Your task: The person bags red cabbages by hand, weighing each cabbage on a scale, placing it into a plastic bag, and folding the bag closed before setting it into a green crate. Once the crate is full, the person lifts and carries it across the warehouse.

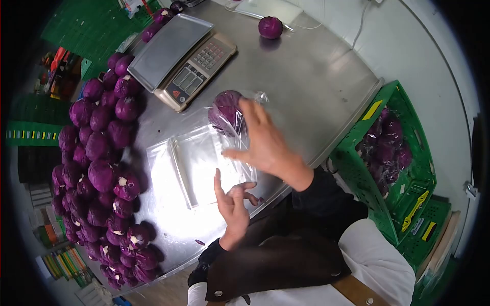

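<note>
A red cabbage point(224, 113) sits in a clear plastic bag in the middle of the steel table. My right hand point(265, 143) is at its near right side, fingers stretched along the cabbage and thumb spread apart over the plastic. Closer to my body, my left hand point(235, 204) hovers with its index finger extended and the other fingers loosely bent, holding nothing. Beside both hands lies a stack of clear plastic bags point(196, 160), flat on the table and shiny with glare.
Many loose red cabbages point(99, 148) are heaped along the left side. A weighing scale point(186, 61) stands beyond the bags. One cabbage point(270, 27) rests at the far end near a white board point(270, 10). Bagged cabbages fill a green crate point(357, 173) at right.
</note>
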The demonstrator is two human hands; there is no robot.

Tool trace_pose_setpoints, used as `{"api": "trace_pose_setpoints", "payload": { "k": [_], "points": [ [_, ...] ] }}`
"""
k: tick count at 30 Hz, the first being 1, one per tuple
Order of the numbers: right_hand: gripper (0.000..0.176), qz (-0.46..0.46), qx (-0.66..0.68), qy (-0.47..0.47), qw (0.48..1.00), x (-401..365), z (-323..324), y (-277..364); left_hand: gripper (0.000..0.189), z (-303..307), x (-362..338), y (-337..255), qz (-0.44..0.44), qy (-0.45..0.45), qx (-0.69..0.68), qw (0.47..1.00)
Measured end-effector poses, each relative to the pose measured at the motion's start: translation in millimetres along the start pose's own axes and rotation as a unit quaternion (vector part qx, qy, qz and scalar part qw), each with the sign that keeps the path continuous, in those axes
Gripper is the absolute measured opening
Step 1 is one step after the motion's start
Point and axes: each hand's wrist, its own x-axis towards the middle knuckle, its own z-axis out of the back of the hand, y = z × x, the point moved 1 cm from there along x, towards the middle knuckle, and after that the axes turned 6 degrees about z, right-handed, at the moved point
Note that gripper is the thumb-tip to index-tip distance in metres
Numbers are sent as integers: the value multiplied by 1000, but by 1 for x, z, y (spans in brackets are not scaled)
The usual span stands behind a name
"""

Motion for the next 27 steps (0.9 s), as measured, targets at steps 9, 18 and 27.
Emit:
{"api": "trace_pose_setpoints", "payload": {
  "k": [9, 18, 27],
  "points": [
    [31, -46, 37, 55, 997, -34, -3, -10, 73, 83, 36, -33, -50, -141, 344, 927],
    [18, -187, 111, -13, 976, -71, 18, -30, 17, 70, 68, -6, 237, 85, 216, 943],
    [16, -273, -6, -34, 961, -141, 61, -34, 22, 65, 12, 1, 232, 93, 262, 932]
  ]
}}
